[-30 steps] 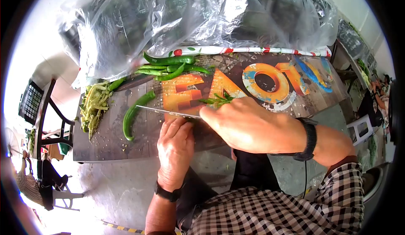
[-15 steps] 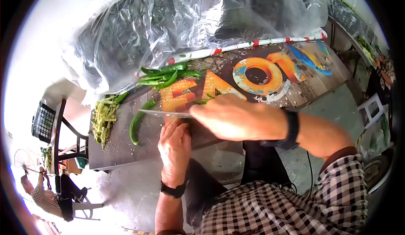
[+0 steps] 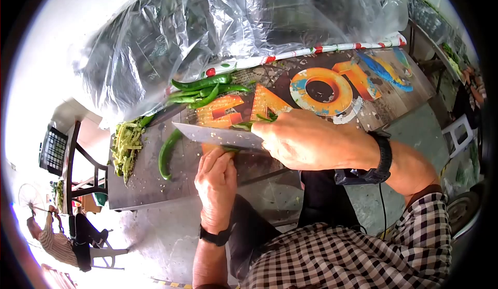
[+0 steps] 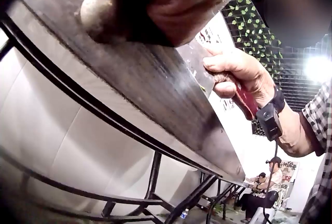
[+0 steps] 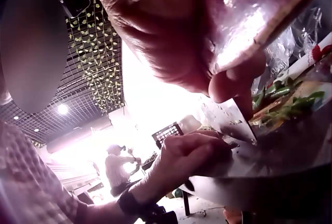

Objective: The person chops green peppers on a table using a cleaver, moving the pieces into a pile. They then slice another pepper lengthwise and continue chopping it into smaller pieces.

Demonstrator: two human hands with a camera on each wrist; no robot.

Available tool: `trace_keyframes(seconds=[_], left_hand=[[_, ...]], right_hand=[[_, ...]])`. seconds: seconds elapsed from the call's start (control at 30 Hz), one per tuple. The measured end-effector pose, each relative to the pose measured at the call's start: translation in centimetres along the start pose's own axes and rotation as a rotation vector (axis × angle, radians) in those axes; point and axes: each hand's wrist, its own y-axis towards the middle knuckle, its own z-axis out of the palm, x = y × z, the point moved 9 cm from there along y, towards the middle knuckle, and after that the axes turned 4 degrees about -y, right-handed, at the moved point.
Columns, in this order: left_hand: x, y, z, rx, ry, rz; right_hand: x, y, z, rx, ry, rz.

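My right hand (image 3: 316, 141) grips a kitchen knife (image 3: 218, 136) with a broad blade; its reddish handle (image 4: 245, 99) shows in the left wrist view. Bits of food cling to the blade, which points left just beyond my left fingers. Curled at the near part of the table, my left hand (image 3: 217, 182) holds a green chili pepper (image 3: 232, 149), mostly hidden under fingers and blade. Another long, curved green chili (image 3: 166, 154) lies to the left. Beyond the knife, cut green pieces (image 3: 267, 117) lie partly behind my right hand.
Whole green chilies (image 3: 207, 89) lie together at the table's far side. Pale green shreds (image 3: 126, 149) are heaped at the left end of the patterned table (image 3: 140, 185). Clear plastic sheeting (image 3: 244, 19) covers something bulky along the back. Another person (image 3: 65, 242) sits at far left.
The knife has lifted and turned, so its flat side now shows, and my right hand has shifted slightly right. My left hand keeps its place by the pepper. The head view has swung a little.
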Motion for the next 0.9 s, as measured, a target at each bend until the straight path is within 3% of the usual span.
trace_keyframes(seconds=[0.3,0.43,0.6,0.77,0.9], left_hand=[[0.0,0.0,-0.1,0.001,0.007,0.0],[-0.2,0.3,-0.1,0.01,0.004,0.01],[0.1,0.1,0.2,0.034,0.0,-0.019],[0.4,-0.1,0.2,0.039,0.001,-0.021],[-0.6,-0.1,-0.1,0.009,0.125,0.049]], right_hand=[[-1.0,0.7,1.5,0.114,0.041,0.018],[-0.2,3.1,1.9,0.138,0.08,-0.062],[0.6,6.8,4.7,0.231,-0.048,0.012],[-0.6,4.9,3.9,0.162,0.016,-0.046],[-0.9,1.3,1.2,0.057,0.006,0.019]])
